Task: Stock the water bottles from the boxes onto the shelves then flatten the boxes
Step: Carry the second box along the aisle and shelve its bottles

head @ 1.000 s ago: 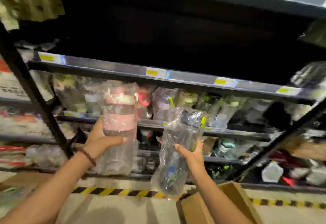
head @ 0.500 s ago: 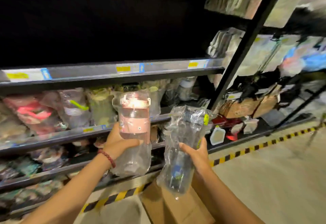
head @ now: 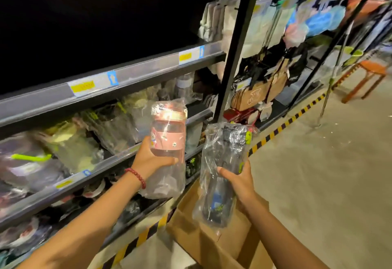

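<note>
We see two bare arms reaching in from the bottom edge, each hand holding one bagged water bottle upright in front of store shelving. The left hand (head: 151, 159), with a red beaded bracelet (head: 136, 176) at its wrist, curls its fingers and thumb around the lower half of a pink water bottle (head: 168, 133) sealed in a clear plastic bag. At about 4 o'clock from it, the right hand (head: 240, 180) grips the middle of a dark water bottle (head: 224, 162), also in a clear bag, with a green tag near its top. The two bottles are near each other but apart.

Below the right hand, at 6 o'clock, sits an open cardboard box (head: 212, 239) on the floor; we cannot tell what is inside it, and the bottom edge cuts it off.

At 9 o'clock, grey shelves (head: 118, 160) hold rows of bagged bottles, blurred and hard to make out. The shelf space above, at 11 o'clock, is too dark to read. At 2 o'clock, hanging packaged goods are blurred, and an orange stool (head: 369, 73) stands on the floor.
</note>
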`<state>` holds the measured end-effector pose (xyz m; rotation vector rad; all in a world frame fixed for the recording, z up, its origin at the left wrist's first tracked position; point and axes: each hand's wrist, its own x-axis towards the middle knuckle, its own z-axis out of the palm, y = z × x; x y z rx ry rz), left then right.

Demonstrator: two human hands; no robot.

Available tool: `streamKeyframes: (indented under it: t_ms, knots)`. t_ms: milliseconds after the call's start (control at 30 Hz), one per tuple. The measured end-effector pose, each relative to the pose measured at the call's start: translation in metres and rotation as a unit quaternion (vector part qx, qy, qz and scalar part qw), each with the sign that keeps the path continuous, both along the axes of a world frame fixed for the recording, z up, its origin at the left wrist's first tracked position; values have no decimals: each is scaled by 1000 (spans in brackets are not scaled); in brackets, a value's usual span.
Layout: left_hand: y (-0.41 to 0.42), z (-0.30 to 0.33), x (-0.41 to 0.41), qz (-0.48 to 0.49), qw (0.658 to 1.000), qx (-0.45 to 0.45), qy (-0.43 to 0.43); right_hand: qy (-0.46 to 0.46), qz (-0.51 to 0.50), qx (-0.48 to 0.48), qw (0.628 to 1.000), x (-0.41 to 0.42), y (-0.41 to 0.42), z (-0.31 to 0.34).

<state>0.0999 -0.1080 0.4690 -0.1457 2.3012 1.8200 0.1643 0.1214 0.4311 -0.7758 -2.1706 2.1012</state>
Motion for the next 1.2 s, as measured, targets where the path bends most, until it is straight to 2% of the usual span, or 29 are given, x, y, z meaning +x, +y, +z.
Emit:
streamKeyframes:
  t_ms: [200, 533, 700, 833, 1033, 1200]
  knots:
    - [15, -7, -22, -20, 1000, -16, -1, 26, -42, 24, 998, -28, 25, 10]
    - [69, -7, -56, 40, 999, -16, 7, 28, -43, 10, 999, -86, 105, 13]
    - [121, -6, -71, 104, 994, 32, 29, 16, 23, 20, 999, -122, 150, 18]
    - [145, -9, -72, 151, 987, 28, 47, 14, 109, 15, 994, -151, 171, 15]
    - [136, -24, -69, 196, 980, -2, 15, 10, 228, 6, 974, -176, 144, 1]
    - [128, -23, -78, 212, 977, 0, 9, 3, 270, -14, 963, -194, 116, -1]
